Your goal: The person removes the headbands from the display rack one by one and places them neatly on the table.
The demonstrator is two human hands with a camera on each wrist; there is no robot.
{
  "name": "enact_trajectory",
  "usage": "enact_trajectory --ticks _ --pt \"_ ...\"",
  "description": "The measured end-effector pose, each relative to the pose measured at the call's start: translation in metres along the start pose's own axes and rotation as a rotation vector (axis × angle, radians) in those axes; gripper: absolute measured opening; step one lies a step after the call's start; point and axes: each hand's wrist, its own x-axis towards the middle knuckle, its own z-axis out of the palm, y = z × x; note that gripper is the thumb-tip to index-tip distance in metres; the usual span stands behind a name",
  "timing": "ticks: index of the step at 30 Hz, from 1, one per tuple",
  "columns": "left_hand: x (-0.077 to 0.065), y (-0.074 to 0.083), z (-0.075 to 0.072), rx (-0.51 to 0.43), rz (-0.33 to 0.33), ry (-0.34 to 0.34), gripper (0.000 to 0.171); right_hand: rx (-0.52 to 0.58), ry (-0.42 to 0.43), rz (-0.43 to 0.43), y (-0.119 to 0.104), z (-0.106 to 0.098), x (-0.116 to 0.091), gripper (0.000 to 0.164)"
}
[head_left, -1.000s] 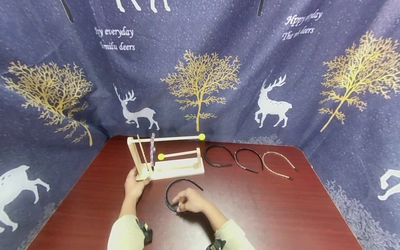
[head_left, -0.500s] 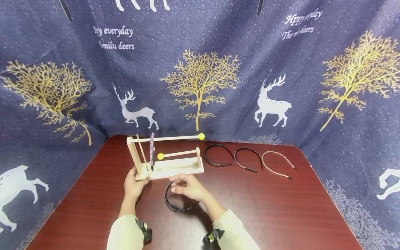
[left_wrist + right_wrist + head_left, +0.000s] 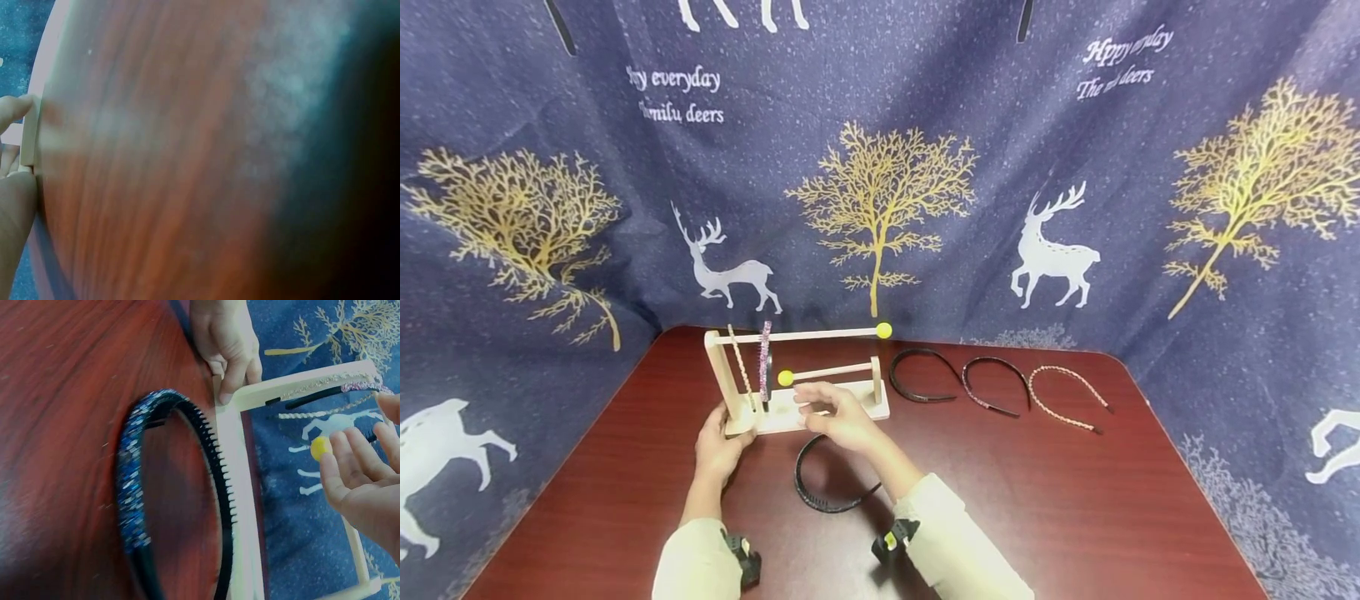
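My left hand (image 3: 717, 450) grips the left end of the pale wooden headband rack (image 3: 723, 375); in the left wrist view its thumb and fingers (image 3: 14, 109) lie about the base's end. On the rack's upper bar hang a beige braided headband (image 3: 741, 367) and a pink glittery headband (image 3: 765, 358). My right hand (image 3: 841, 418) is over the front of the rack, close to the lower bar's yellow ball (image 3: 786, 377), fingers loosely bent and holding nothing. Below it a black toothed headband (image 3: 808, 501) with blue-silver glitter (image 3: 130, 494) lies on the table.
To the right of the rack, a black headband (image 3: 906, 387), a black and pink headband (image 3: 968, 390) and a beige braided headband (image 3: 1056, 414) lie in a row on the red-brown table (image 3: 1037, 500). A patterned blue cloth (image 3: 925, 250) hangs behind.
My right hand has let go of the black headband and moved up and away towards the rack. The headband has turned on the table. The left hand keeps its grip.
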Motion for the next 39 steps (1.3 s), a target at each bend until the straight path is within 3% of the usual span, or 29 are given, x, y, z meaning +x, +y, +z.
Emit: enact_trajectory --ticks 6,14,17,21,25,30,39 --pt "0.000 0.001 0.000 -0.054 -0.010 -0.025 0.078 0.060 0.016 -0.010 -0.006 0.008 0.015 0.047" --pt "0.003 0.001 -0.001 -0.103 0.028 -0.022 0.075 0.094 0.026 -0.023 -0.012 0.017 0.029 0.054" --pt "0.003 0.001 -0.002 -0.105 0.018 -0.024 0.076 0.142 0.026 -0.029 0.003 0.021 0.037 0.053" --pt "0.002 0.000 -0.002 -0.122 -0.007 -0.019 0.077 0.147 0.061 -0.001 0.021 0.026 0.041 0.044" --pt "0.000 -0.001 -0.002 -0.142 -0.009 -0.009 0.077 0.115 0.094 0.014 0.010 0.028 0.037 0.034" --pt "0.000 0.000 -0.001 -0.148 0.003 -0.006 0.075 0.058 0.145 -0.035 -0.007 0.028 0.033 0.027" --pt "-0.002 0.002 -0.001 -0.182 -0.005 -0.012 0.075 0.066 0.192 -0.061 -0.012 0.029 0.035 0.020"
